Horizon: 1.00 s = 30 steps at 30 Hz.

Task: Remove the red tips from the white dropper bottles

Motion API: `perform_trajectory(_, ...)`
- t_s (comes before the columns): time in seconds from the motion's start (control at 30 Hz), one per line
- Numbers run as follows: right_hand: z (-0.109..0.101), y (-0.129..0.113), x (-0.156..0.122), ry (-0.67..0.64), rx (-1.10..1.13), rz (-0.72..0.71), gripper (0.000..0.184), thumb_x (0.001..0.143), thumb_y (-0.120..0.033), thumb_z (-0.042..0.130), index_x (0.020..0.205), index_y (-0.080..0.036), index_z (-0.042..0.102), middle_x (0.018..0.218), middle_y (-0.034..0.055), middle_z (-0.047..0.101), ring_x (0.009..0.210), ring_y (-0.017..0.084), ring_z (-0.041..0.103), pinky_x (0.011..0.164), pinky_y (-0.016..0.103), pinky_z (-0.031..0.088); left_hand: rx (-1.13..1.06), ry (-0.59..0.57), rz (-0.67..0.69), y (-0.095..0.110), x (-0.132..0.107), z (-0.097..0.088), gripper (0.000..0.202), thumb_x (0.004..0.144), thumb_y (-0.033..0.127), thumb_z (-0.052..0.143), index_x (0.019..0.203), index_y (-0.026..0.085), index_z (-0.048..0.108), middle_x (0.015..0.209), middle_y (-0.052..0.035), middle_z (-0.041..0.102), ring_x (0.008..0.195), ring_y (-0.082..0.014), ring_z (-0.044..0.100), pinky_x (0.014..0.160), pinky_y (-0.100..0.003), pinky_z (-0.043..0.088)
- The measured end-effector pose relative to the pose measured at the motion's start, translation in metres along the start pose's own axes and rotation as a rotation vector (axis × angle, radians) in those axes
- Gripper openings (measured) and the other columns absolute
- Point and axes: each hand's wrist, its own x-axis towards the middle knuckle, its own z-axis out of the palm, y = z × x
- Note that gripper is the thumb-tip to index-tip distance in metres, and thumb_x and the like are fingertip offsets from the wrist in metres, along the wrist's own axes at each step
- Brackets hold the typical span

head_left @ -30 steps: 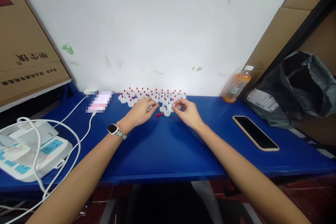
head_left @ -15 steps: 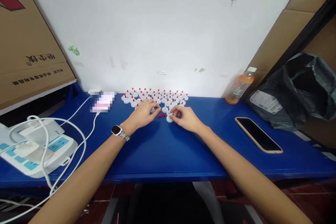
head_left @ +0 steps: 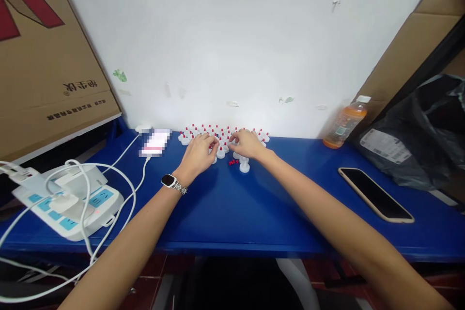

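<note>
Several small white caps with red tips (head_left: pixel 196 131) stand in rows against the wall on the blue table (head_left: pixel 232 208). My left hand (head_left: pixel 198 153), with a watch on the wrist, rests at the front of the rows, fingers curled in a pinch. My right hand (head_left: pixel 247 143) is just beside it, fingers curled over the caps. What either pinch holds is too small to make out. A few loose red pieces (head_left: pixel 232 162) and a plain white cap (head_left: pixel 244 167) lie just in front of the hands.
A white power strip (head_left: pixel 72 201) with plugs and cables sits at the left. A phone (head_left: pixel 376 194) lies face up at the right, an orange drink bottle (head_left: pixel 343 125) and a black bag (head_left: pixel 421 140) behind it. Cardboard boxes (head_left: pixel 47 58) flank the table.
Both hands moved back from the loose red pieces into the rows of caps. The right hand left a white cap on the table. The view shifted left.
</note>
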Motion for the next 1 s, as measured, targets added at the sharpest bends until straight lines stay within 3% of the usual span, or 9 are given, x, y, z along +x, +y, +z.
perform_trajectory(0.17,0.013,-0.009,0.013,-0.051,-0.045,0.041,0.019,0.086,-0.035,0.067,0.095,-0.023,0.079,0.108,0.011,0.071,0.111,0.03,0.062,0.101,0.047,0.037,-0.028,0.003,-0.018,-0.002,0.0,-0.003,0.02,0.1,0.028,0.049,0.093,0.021,0.066,0.098,-0.0068,0.068,0.093,-0.0253,0.06,0.083,-0.038,0.045)
perform_trajectory(0.27,0.012,-0.006,0.009,0.008,0.034,0.058,0.016,0.087,-0.033,0.066,0.094,-0.023,0.077,0.107,0.0094,0.07,0.108,0.028,0.062,0.101,0.047,0.039,-0.053,0.013,-0.024,-0.001,0.0,-0.004,0.02,0.1,0.029,0.049,0.091,0.021,0.065,0.099,-0.007,0.067,0.095,-0.0255,0.06,0.084,-0.039,0.046)
perform_trajectory(0.4,-0.004,-0.003,-0.012,0.155,0.267,-0.01,0.012,0.087,-0.025,0.061,0.094,-0.02,0.07,0.104,0.0071,0.071,0.1,0.023,0.065,0.093,0.037,0.046,-0.17,0.067,0.021,0.006,0.001,-0.006,0.022,0.103,0.033,0.045,0.096,0.021,0.062,0.1,-0.0064,0.067,0.097,-0.0237,0.06,0.089,-0.039,0.047)
perform_trajectory(0.57,-0.02,-0.009,-0.056,0.143,0.543,-0.114,0.014,0.088,-0.027,0.058,0.098,-0.021,0.065,0.083,-0.0002,0.07,0.065,0.013,0.06,0.067,0.027,0.047,-0.257,0.024,0.12,0.026,-0.003,-0.006,0.024,0.104,0.042,0.045,0.1,0.02,0.055,0.1,-0.0065,0.064,0.092,-0.0217,0.06,0.082,-0.036,0.048)
perform_trajectory(0.7,-0.014,-0.016,-0.079,0.244,0.599,-0.088,0.017,0.084,-0.026,0.059,0.099,-0.021,0.065,0.077,-0.0008,0.066,0.069,0.014,0.059,0.068,0.026,0.048,-0.067,-0.058,0.282,0.036,-0.005,0.002,0.026,0.106,0.037,0.036,0.094,0.021,0.052,0.095,-0.0075,0.061,0.088,-0.0227,0.056,0.081,-0.038,0.046)
perform_trajectory(0.83,-0.009,-0.018,-0.084,0.298,0.636,-0.106,0.016,0.085,-0.026,0.058,0.099,-0.021,0.063,0.079,-0.0008,0.065,0.07,0.014,0.06,0.071,0.027,0.05,-0.001,-0.054,0.379,0.037,-0.003,0.011,0.029,0.107,0.03,0.028,0.093,0.02,0.051,0.095,-0.0083,0.06,0.087,-0.0227,0.053,0.082,-0.038,0.044)
perform_trajectory(0.9,-0.01,-0.014,-0.083,0.322,0.575,-0.134,0.015,0.085,-0.022,0.057,0.099,-0.021,0.064,0.082,0.0002,0.066,0.072,0.015,0.06,0.074,0.028,0.049,-0.066,-0.023,0.348,0.036,-0.002,0.011,0.031,0.107,0.03,0.027,0.088,0.021,0.049,0.088,-0.0066,0.058,0.083,-0.0216,0.053,0.079,-0.037,0.043)
perform_trajectory(1.0,-0.016,-0.003,-0.08,0.409,0.485,-0.092,0.016,0.084,-0.02,0.058,0.098,-0.021,0.066,0.094,0.0037,0.07,0.076,0.016,0.061,0.077,0.029,0.049,-0.208,0.088,0.158,0.031,0.001,0.005,0.037,0.109,0.035,0.024,0.08,0.022,0.044,0.075,-0.0025,0.052,0.072,-0.0189,0.049,0.073,-0.035,0.042)
